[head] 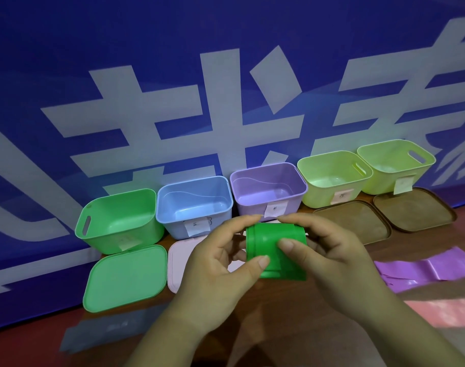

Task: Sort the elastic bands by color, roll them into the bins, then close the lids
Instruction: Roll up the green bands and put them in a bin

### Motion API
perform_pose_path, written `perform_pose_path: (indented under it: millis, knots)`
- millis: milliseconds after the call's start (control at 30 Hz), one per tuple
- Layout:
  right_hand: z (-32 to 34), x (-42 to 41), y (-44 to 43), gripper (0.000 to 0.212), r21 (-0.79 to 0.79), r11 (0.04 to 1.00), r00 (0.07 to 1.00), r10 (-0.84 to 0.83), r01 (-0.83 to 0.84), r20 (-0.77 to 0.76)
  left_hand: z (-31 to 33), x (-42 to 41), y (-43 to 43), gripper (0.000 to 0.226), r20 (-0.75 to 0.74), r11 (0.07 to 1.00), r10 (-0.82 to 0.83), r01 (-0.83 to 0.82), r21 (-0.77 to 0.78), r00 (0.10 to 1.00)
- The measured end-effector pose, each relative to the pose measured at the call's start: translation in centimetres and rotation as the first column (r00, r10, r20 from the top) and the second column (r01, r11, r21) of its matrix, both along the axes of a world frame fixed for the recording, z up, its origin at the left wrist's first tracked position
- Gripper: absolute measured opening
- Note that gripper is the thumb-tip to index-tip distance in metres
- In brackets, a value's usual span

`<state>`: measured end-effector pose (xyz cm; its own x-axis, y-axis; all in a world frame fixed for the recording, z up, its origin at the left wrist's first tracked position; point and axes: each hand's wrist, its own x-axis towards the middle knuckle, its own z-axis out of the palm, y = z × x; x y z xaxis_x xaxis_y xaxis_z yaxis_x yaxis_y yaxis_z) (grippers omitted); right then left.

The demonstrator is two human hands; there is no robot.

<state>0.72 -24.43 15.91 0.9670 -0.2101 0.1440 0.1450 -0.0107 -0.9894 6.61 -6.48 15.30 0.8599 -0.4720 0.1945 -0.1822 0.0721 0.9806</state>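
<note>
Nearest, the left hand (215, 260) and right hand (329, 250) pinch a flat green elastic band (265, 247) between thumbs and fingers above the tabletop (332, 348), seemingly rolling it compact to fit. A purple elastic band (424, 271) waits right. Beyond, the open green plastic bin (120, 218) stands lidless, likely its destination.

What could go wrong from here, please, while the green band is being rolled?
1. The rolled green band, pinched between the left hand and right hand, might spring open if either grip loosens.
2. The green bin sits far left; the blue bin is closer, so a hasty drop could land there.
</note>
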Motion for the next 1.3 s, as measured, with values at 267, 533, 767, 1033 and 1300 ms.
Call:
perform_pose_path:
  millis: [267, 533, 767, 1033, 1300]
  knots:
    - [0.4, -0.3, -0.1, 0.025, -0.034, 0.999, 1.000, -0.016, 0.015, -0.011, -0.4, -0.1, -0.3, 0.039, -0.027, 0.999, 0.036, -0.037, -0.024, 0.999]
    - [0.1, -0.5, -0.4, 0.040, -0.198, 0.980, 0.998, -0.010, 0.022, 0.060, 0.3, -0.4, -0.6, 0.038, -0.096, 0.996, 0.056, -0.061, -0.058, 0.994]
    - [0.1, -1.1, -0.4, 0.033, -0.061, 0.998, 0.998, -0.022, 0.025, 0.053, 0.9, -1.0, -0.7, 0.034, -0.070, 0.999, 0.040, -0.042, -0.023, 0.997]
    - [0.7, -2.4, -0.7, 0.026, 0.002, 0.997, 0.997, -0.077, 0.077, -0.025, 0.6, -1.7, -0.7, 0.026, 0.104, 0.999, -0.031, 0.028, 0.024, 0.994]
    - [0.6, -4.1, -1.1, 0.026, 0.019, 0.996, 0.995, -0.086, 0.087, -0.059, -0.6, -3.0, -1.8, 0.025, 0.007, 1.000, -0.002, 0.002, -0.009, 1.000]
